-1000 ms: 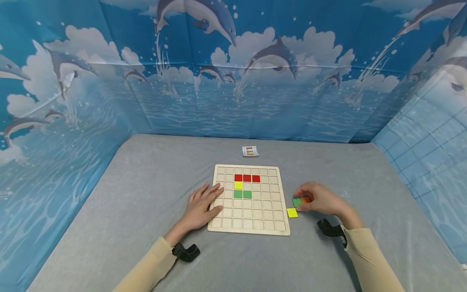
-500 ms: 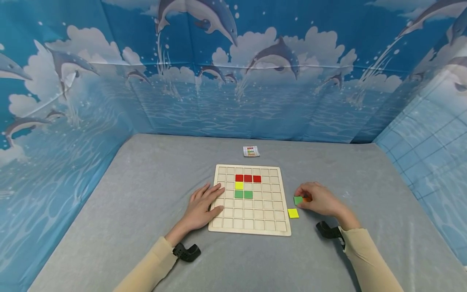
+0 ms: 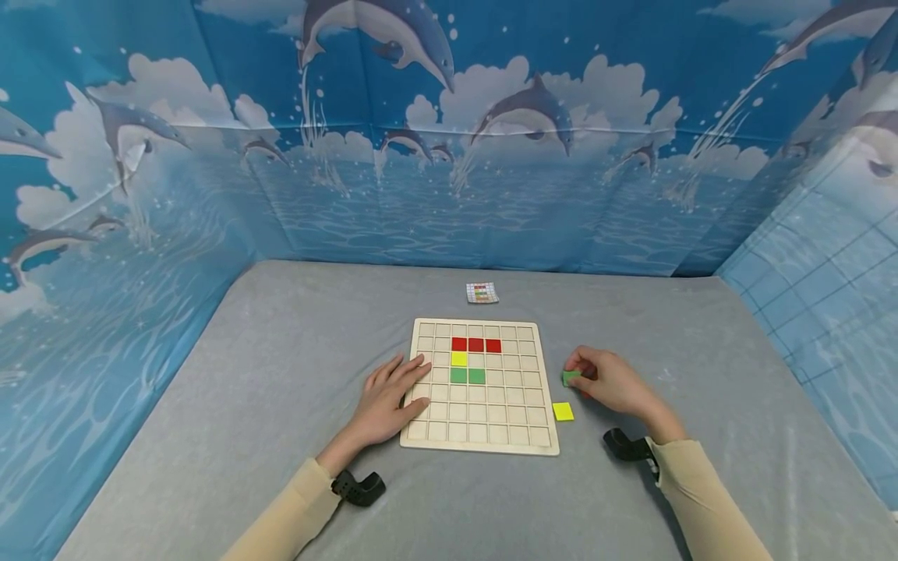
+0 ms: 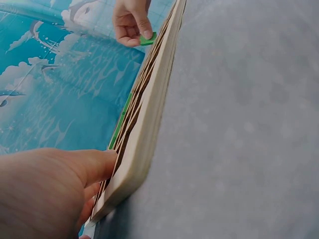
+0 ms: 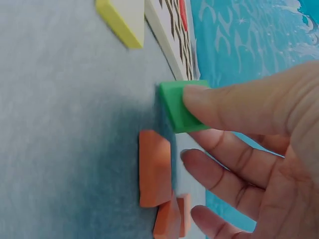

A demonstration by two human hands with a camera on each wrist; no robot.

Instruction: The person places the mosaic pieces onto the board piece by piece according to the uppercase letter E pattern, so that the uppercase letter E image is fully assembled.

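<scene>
My left hand (image 3: 384,397) rests flat with spread fingers on the left edge of a wooden grid board (image 3: 517,449); its thumb (image 4: 94,164) touches the rim in the left wrist view. Set in the grid are a row of red tiles (image 3: 475,344), a yellow tile (image 3: 459,358) and two green tiles (image 3: 467,375). Right of the board, my right hand (image 3: 612,382) pinches a green tile (image 5: 174,107) between thumb and fingers, tilted and raised off the table. Several orange tiles (image 5: 155,169) lie below that hand, hidden by it in the head view.
A loose yellow tile (image 3: 563,411) lies by the board's right edge. Behind the board is a small card (image 3: 482,293) printed with a coloured grid. The grey-covered table (image 3: 316,312) is bordered by a blue dolphin curtain (image 3: 421,210).
My right hand has taken the green tile from beside the orange tiles and tilted it up, shifting slightly away from me. My left hand stays in place on the board.
</scene>
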